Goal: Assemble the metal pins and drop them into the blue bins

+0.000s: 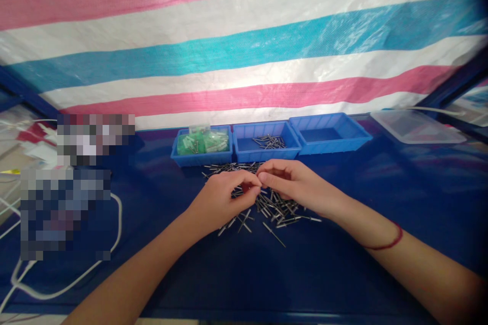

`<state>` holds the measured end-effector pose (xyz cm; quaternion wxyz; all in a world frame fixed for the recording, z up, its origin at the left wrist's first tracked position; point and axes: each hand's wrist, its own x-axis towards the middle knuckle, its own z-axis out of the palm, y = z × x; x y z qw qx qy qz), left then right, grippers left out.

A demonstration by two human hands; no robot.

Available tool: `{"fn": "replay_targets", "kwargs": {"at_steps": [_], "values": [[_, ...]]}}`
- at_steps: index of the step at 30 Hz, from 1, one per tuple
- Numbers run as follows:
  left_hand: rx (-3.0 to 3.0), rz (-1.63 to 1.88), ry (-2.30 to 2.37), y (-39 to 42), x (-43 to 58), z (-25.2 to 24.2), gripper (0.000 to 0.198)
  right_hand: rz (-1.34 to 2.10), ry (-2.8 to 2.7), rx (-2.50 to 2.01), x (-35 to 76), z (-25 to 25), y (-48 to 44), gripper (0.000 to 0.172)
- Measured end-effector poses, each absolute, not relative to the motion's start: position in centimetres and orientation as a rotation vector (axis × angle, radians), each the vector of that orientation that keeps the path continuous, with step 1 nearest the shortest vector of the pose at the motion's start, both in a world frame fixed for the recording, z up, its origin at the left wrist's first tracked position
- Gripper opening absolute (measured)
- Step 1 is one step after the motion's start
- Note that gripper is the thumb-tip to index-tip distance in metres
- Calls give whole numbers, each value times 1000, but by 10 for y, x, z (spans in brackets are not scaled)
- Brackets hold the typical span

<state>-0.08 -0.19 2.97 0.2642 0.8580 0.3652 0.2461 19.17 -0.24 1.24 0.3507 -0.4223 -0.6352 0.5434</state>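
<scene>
Both hands meet at the fingertips above a loose pile of metal pop rivets [270, 205]. My left hand [232, 195] is closed in a pinch, thumb and forefinger tips together. My right hand [287, 180] also pinches, its fingertips touching or nearly touching the left ones. Whatever lies between the tips, if anything, is too small or hidden to make out. Part of the pile is covered by the hands. One single rivet [273, 234] lies apart on the near side. Just behind the hands, a middle blue bin [267, 154] holds several more rivets.
The left blue bin [202, 159] holds green-tinted plastic bags [204, 142]. A right blue bin [331, 146] stands beside the middle one. At the far right lies a translucent plastic lid [419, 127]. A white cable [119, 218] loops over the blue tabletop [244, 284] at left. Striped sheeting [244, 56] hangs behind.
</scene>
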Motion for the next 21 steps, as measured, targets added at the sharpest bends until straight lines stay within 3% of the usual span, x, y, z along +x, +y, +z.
{"fn": "replay_targets", "kwargs": {"at_steps": [6, 12, 21], "values": [[2144, 747, 1039, -2, 2, 21, 4, 1369, -1615, -1122, 190, 13, -4, 26], [2055, 624, 1084, 1, 1, 22, 22, 1099, -1754, -1110, 190, 10, -6, 24], [2079, 689, 1087, 1, 2, 23, 26, 999, -1739, -1114, 185, 10, -10, 22]]}}
